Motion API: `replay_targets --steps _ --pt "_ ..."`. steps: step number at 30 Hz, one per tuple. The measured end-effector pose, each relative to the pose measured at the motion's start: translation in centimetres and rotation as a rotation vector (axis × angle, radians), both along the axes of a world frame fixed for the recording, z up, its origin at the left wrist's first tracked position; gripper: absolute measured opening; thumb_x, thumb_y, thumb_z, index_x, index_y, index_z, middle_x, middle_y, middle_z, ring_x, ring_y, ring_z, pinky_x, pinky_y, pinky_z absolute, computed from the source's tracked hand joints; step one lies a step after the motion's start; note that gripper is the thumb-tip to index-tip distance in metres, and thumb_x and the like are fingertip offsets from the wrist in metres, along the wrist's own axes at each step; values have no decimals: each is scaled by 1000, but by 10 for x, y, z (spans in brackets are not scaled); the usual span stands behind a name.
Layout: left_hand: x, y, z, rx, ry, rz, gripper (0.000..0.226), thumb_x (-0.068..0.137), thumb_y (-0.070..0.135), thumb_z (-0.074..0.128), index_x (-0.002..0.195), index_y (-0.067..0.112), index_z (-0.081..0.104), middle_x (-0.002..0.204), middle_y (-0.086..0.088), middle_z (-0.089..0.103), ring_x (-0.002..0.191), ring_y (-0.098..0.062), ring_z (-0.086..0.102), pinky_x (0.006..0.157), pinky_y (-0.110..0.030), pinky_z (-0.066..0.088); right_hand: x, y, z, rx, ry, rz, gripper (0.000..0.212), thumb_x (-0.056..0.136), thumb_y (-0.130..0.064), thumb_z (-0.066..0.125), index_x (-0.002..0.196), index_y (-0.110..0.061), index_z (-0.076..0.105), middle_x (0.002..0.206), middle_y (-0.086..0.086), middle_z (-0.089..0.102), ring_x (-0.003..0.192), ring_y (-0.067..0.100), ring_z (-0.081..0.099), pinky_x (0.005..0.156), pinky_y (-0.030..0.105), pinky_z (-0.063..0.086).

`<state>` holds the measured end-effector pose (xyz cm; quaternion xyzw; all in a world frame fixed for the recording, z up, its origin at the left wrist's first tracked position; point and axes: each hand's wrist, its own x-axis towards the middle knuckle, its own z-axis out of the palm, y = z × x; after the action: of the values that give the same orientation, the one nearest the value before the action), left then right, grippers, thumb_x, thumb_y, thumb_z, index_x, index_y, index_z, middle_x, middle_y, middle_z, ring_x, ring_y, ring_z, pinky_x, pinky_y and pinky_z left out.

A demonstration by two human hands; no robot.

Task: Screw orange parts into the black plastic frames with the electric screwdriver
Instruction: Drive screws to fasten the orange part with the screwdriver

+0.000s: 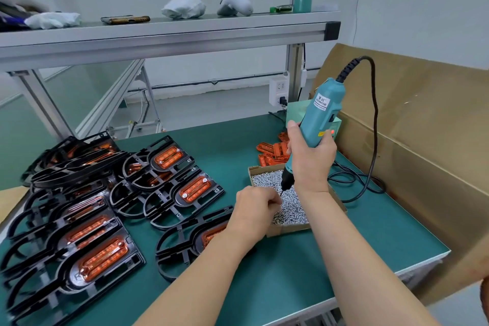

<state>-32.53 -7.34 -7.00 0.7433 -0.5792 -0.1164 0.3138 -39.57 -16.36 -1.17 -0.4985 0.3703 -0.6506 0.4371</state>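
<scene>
My two bare forearms reach in from the near edge of a green workbench point(264, 286). Under the left forearm, near the middle, lies a black plastic frame point(180, 251) with an orange part point(211, 235) seated in it. The arm hides most of that part, so I cannot tell whether it has been screwed down. Toward the near left corner, a large overlapping pile of frames point(66, 246) already holds orange parts. Just past my wrists stands a small cardboard box point(288, 230) heaped with silver screws point(293, 209). My left hand point(255, 209) has its fingers bunched and pinched together in the screws, right at the driver's tip. Any single screw is too small to make out. My right hand point(312, 159) is wrapped around the teal electric screwdriver point(320, 116), holding it nearly upright with the bit dipped into the box. I judge this to be the screw-loading step, with the driving not yet begun. Farther left, two more frames point(195, 190) show silver screw heads at both ends of their orange parts, so these look finished. Toward the far right edge lies a small heap of loose orange parts point(274, 152), so more work remains. Along the right edge stands an open cardboard carton point(410, 140).
</scene>
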Motion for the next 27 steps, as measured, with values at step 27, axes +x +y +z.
replay_targets --steps 27 --pt "25 58 4 -260 1444 260 13 90 -10 59 90 2 65 80 -10 73 75 -15 63 66 -21 53 23 48 23 53 -388 172 25 82 -27 73 84 -15 51 52 -4 52 45 12 48 51 28 43"
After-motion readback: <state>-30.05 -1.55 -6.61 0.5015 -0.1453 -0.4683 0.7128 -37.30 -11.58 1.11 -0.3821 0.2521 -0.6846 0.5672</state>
